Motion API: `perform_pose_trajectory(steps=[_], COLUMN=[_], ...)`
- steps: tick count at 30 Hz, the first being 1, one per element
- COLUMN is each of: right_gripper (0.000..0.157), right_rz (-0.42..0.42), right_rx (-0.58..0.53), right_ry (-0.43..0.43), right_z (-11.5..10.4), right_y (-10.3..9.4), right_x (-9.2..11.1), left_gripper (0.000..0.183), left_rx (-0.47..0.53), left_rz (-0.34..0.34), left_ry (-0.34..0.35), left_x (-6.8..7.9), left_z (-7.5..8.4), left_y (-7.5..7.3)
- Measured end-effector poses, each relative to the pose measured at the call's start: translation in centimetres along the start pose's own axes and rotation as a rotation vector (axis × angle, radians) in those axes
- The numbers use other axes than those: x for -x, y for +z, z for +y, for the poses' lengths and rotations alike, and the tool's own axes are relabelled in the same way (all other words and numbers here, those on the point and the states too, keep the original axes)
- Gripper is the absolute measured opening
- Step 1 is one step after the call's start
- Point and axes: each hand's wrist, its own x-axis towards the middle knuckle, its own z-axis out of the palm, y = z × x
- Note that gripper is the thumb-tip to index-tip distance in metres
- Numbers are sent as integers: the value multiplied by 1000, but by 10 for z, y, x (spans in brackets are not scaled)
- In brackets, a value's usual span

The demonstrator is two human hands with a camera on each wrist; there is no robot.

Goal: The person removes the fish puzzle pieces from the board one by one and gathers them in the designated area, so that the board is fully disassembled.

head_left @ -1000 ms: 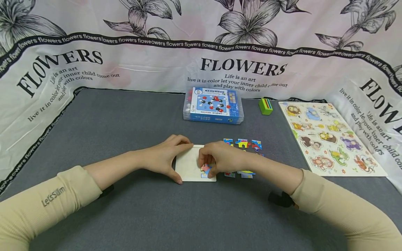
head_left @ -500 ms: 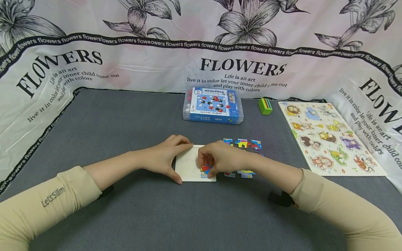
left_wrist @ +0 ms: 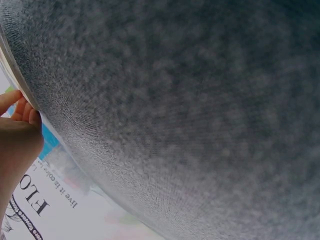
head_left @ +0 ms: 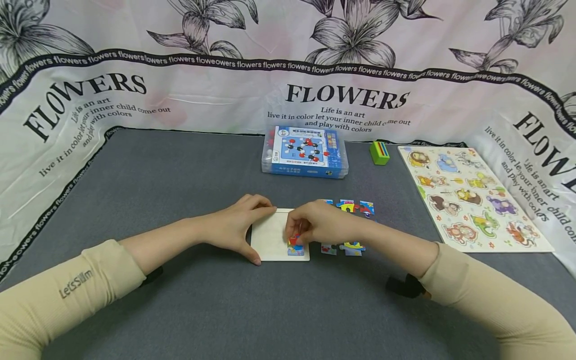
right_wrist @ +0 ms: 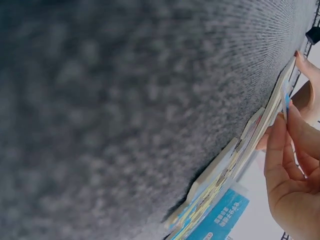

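Note:
A pale, shallow puzzle board [head_left: 269, 237] lies in the middle of the grey table. My left hand [head_left: 238, 222] grips it from the left, thumb at the near edge and fingers at the far edge. Over the board's near right corner, my right hand [head_left: 321, 222] pinches a colourful puzzle piece [head_left: 294, 241] between thumb and fingers, partly hiding it. In the right wrist view this puzzle piece [right_wrist: 286, 95] stands tilted against the board. Several loose puzzle pieces [head_left: 347, 206] lie just right of the board, partly covered by the right hand and wrist.
Behind the hands stands a clear plastic case [head_left: 303, 152] with a blue molecule label. A small green striped block [head_left: 380, 153] sits beside it. An animal picture board [head_left: 472, 200] lies at the right. A flower-printed cloth [head_left: 216, 100] hangs behind the table.
My right hand has shifted very slightly, and more of the puzzle piece shows below its fingertips, with its colours plainer. My left hand and the board have stayed in place.

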Motion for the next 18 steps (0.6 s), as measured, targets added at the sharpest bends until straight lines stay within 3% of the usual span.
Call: perform_pose_trajectory(steps=[9, 18], right_gripper=[13, 12], right_rz=[74, 95], right_rx=[-36, -46], right_ry=[44, 51], right_z=[4, 17], right_y=[-10, -24], right_x=[11, 31], left_gripper=[110, 111], left_rx=[-4, -14], left_rz=[-5, -5], left_ry=[-9, -9], left_x=[0, -1], left_z=[1, 3], left_y=[0, 0])
